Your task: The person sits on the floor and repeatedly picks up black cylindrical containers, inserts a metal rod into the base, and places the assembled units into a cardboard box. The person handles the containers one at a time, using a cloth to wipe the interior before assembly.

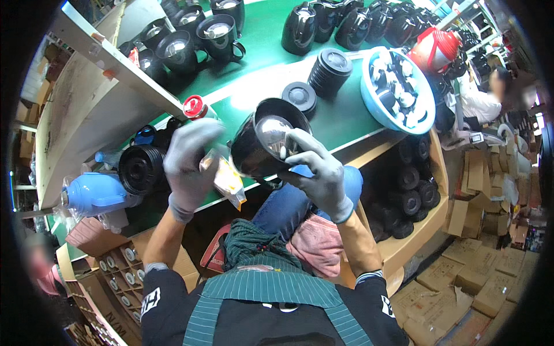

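Observation:
My right hand (320, 173), in a grey glove, grips the rim of a black jug body (244, 141), thumb and fingers at its right side. The jug body is tilted with its wide mouth toward me, and a shiny round surface shows inside. My left hand (193, 164), also gloved, is raised to the left of the jug body, apart from it. Its fingers are smeared by motion. A white and yellow packet (229, 183) lies between the hands at the table edge. Beyond the left hand stands a small container with a red lid (195, 107).
Black jug bodies (218, 36) stand across the green table (254, 63). Stacked black lids (330, 72) sit before me, beside a light-blue basin (369, 95) of small parts. A blue jug (98, 193) lies left. A carton (441, 167) of black round parts stands right. A shelf post (124, 66) crosses the left.

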